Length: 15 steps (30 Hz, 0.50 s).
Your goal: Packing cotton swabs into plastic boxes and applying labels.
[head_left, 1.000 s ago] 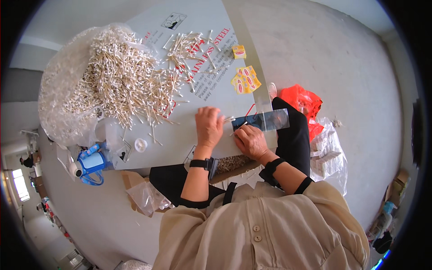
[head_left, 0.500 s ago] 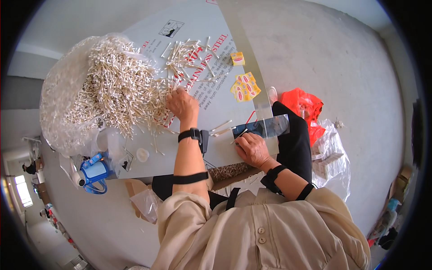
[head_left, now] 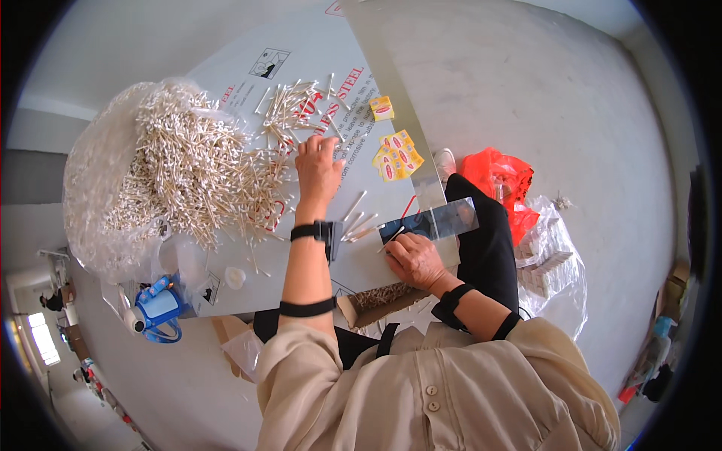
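Note:
My left hand [head_left: 319,171] hovers over the sheet-covered table, its fingers spread and nothing visible between them. Just past its fingertips lie loose cotton swabs [head_left: 292,105]. To its left rises a big heap of cotton swabs [head_left: 188,154], spilling out of a clear plastic bag [head_left: 94,177]. My right hand [head_left: 416,261] is at the table's near edge, fingers closed on a cotton swab [head_left: 392,239]; the fingertips are partly hidden. Beside it lies a flat, dark and clear plastic strip [head_left: 447,219]. Several swabs [head_left: 361,225] lie between my hands.
Yellow printed cards [head_left: 398,159] and a small yellow stack [head_left: 382,107] lie near the table's right edge. A blue jug [head_left: 158,307] stands at the left. An open cardboard box [head_left: 372,304] holds swabs below the edge. Red [head_left: 496,180] and clear bags [head_left: 553,263] rest at the right.
My left hand has come away from the heap's edge toward the right, and its fingers have spread. My right hand keeps its place by the strip. The whole view has shifted slightly.

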{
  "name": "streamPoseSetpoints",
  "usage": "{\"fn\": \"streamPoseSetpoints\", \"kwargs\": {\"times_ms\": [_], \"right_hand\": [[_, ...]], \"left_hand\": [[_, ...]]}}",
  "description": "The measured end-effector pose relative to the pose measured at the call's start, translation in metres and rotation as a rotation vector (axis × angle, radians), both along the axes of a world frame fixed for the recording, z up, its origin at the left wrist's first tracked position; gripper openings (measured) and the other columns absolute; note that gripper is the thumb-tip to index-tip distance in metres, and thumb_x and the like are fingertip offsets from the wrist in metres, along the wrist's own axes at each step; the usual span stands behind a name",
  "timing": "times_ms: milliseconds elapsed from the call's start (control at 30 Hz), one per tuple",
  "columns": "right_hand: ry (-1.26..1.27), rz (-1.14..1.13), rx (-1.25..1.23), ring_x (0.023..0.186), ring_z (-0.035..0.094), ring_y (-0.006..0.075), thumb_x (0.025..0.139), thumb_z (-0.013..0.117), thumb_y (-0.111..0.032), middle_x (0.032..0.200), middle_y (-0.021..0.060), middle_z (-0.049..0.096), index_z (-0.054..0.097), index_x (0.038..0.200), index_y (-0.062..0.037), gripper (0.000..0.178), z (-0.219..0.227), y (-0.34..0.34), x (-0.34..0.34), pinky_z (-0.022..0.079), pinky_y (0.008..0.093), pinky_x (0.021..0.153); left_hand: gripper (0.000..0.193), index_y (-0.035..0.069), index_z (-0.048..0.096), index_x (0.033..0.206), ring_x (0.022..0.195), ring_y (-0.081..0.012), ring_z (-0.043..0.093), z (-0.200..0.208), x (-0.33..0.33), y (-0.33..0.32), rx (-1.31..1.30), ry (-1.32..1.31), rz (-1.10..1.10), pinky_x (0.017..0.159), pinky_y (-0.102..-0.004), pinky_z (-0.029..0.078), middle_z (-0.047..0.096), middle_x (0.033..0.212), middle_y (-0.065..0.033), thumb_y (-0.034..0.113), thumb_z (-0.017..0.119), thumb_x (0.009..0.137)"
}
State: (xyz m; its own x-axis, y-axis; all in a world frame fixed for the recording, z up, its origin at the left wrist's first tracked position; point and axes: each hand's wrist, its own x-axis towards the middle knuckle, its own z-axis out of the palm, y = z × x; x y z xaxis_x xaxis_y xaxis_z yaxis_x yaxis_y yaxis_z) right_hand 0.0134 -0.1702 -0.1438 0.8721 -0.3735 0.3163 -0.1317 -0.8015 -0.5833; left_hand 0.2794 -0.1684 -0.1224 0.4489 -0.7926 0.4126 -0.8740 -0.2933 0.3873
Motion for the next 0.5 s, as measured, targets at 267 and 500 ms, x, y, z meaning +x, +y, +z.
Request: {"fn": "streamPoseSetpoints", "kwargs": {"times_ms": [267,500], "right_hand": [[0.000,-0.010,0.023,0.074,0.059,0.0245,0.077,0.066,-0.012,0.078,0.0058,0.054,0.056,0.089,-0.0082,0.016,0.000,-0.003,-0.002,0.049,0.0369,0.067],[-0.015,-0.006,0.032,0.075,0.059,0.0244,0.077,0.066,-0.012,0.078,0.0055,0.054,0.056,0.090,-0.0082,0.017,0.001,-0.002,-0.002,0.048,0.0365,0.067]], "left_hand": [[0.017,0.009,0.060,0.081,0.089,-0.0294,0.056,-0.031,0.001,0.010,0.246,-0.043,-0.038,0.077,-0.0444,0.044,0.060,0.081,-0.0062,0.015,0.074,0.073],[0.022,0.004,0.059,0.080,0.084,-0.0343,0.059,-0.019,0.008,-0.010,0.224,0.257,0.076,0.072,-0.0475,0.047,0.062,0.083,-0.0119,0.020,0.073,0.077]]}}
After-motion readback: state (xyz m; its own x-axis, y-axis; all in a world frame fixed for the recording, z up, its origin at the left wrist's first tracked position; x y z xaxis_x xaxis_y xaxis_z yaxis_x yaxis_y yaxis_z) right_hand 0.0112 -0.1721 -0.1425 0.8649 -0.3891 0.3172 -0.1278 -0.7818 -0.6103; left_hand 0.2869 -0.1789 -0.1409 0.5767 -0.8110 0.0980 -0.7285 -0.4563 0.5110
